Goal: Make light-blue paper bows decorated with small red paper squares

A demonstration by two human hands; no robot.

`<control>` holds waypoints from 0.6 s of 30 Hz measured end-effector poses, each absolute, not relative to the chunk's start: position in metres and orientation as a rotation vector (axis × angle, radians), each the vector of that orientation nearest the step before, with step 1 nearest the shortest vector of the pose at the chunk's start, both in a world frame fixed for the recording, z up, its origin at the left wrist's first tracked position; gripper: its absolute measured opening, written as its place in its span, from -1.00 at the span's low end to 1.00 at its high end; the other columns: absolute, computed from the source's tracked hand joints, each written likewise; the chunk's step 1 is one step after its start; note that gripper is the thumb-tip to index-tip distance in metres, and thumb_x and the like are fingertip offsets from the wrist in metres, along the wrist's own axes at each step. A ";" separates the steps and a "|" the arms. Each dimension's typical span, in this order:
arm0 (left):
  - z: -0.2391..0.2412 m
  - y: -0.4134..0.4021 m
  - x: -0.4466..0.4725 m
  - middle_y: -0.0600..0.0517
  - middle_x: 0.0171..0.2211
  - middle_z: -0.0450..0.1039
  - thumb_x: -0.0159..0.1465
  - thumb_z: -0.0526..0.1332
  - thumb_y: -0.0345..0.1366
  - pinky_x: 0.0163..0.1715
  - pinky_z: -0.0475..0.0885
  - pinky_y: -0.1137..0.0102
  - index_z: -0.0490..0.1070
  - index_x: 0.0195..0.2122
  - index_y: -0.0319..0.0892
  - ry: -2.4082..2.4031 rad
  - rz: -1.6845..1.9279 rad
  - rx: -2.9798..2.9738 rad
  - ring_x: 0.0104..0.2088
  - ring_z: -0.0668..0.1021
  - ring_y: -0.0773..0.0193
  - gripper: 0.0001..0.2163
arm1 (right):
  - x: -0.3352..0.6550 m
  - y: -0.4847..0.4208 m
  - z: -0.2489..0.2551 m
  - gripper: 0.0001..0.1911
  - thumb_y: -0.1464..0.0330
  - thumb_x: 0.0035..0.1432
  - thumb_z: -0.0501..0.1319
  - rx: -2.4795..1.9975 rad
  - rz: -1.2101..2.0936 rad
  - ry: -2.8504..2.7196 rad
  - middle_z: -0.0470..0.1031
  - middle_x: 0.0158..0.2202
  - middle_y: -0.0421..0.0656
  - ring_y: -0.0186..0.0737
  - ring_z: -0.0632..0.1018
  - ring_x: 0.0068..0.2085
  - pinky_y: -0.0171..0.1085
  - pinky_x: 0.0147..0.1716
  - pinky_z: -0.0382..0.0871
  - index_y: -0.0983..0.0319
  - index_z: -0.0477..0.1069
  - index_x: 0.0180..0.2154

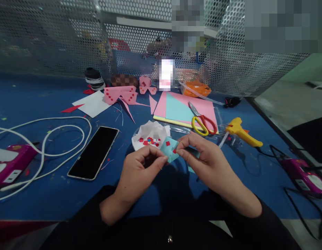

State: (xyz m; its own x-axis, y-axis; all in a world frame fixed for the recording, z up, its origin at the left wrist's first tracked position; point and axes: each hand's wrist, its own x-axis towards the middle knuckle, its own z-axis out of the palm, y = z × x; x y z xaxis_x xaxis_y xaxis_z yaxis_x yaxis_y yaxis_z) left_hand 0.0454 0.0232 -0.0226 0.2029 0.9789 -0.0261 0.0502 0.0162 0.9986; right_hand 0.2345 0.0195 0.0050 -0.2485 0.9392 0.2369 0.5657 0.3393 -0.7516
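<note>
Blue paper point(169, 151): lay between both grips, left hand point(138, 171) pinching it; right hand point(209, 160) pinched red square point(174, 151) at paper's edge.

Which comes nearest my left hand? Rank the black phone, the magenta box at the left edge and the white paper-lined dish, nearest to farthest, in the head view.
From the left hand:
1. White paper-lined dish, just beyond it.
2. Black phone, to the hand's left.
3. Magenta box, farther left, at the picture's edge.
</note>
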 end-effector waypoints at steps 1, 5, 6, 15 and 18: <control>-0.023 0.023 0.045 0.11 -0.55 0.52 0.18 0.33 -0.30 -0.48 0.44 0.51 0.44 -0.43 -0.17 1.099 1.024 1.287 -0.51 0.54 0.38 -0.89 | 0.234 0.019 0.005 -0.90 0.42 0.27 0.13 -1.312 0.697 -1.935 0.52 -0.32 -0.21 -0.25 0.53 -0.26 -0.08 -0.11 0.31 0.18 0.38 -0.31; -0.025 0.024 0.046 0.14 -0.53 0.52 0.17 0.36 -0.27 -0.46 0.52 0.45 0.38 -0.29 -0.14 1.109 1.060 1.170 -0.51 0.57 0.34 -0.83 | 0.233 0.018 0.005 -0.90 0.46 0.25 0.12 -1.283 0.672 -1.970 0.53 -0.31 -0.20 -0.23 0.54 -0.26 -0.04 -0.05 0.30 0.19 0.37 -0.31; -0.025 0.024 0.047 0.11 -0.50 0.56 0.17 0.36 -0.27 -0.45 0.54 0.45 0.42 -0.22 -0.15 1.110 1.057 1.163 -0.49 0.59 0.32 -0.81 | 0.233 0.018 0.005 -0.89 0.46 0.25 0.12 -1.278 0.663 -1.979 0.53 -0.30 -0.20 -0.22 0.54 -0.25 -0.02 -0.03 0.29 0.18 0.37 -0.31; -0.021 0.022 0.047 0.03 -0.46 0.64 0.24 0.29 -0.28 -0.53 0.52 0.56 0.62 -0.34 -0.18 1.145 0.970 1.265 -0.47 0.65 0.32 -0.87 | 0.228 0.016 -0.001 -0.87 0.50 0.24 0.16 -1.264 0.525 -2.024 0.52 -0.12 -0.11 -0.12 0.51 0.03 0.04 0.16 0.20 0.15 0.38 -0.30; -0.021 0.023 0.047 0.04 -0.45 0.63 0.25 0.28 -0.27 -0.52 0.52 0.57 0.61 -0.34 -0.18 1.141 0.954 1.269 -0.45 0.66 0.31 -0.86 | 0.226 0.015 -0.004 -0.87 0.50 0.24 0.16 -1.282 0.476 -2.050 0.50 -0.05 -0.09 -0.11 0.50 0.06 0.06 0.17 0.18 0.14 0.39 -0.29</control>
